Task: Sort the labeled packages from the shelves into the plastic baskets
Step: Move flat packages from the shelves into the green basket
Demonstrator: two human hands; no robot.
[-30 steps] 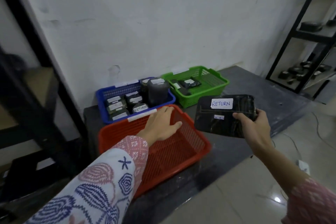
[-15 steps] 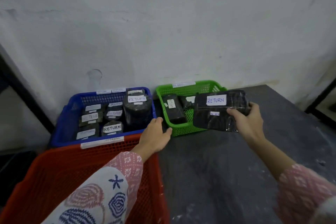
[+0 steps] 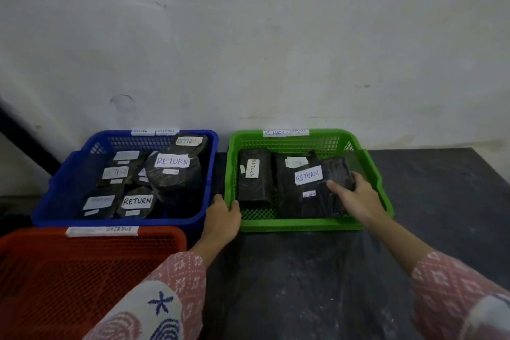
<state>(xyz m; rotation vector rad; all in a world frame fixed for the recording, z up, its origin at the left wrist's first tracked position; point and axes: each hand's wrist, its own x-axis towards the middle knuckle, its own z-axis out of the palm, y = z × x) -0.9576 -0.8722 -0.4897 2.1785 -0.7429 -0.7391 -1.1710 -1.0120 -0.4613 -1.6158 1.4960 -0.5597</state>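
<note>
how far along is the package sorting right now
Done: several labeled packages lie in the blue basket, and two others in the green basket. In hand: the right hand grips a RETURN package lying in the green basket, while the left hand holds its near-left corner. Left: letting go; the red basket looks empty. The shelves are out of view.

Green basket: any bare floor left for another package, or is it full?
The green basket has bare mesh along its front wall, before the upright-labelled package, and a strip at the back right corner. The middle is crowded: the right hand holds the RETURN package over another. The left hand holds the front-left corner.
</note>
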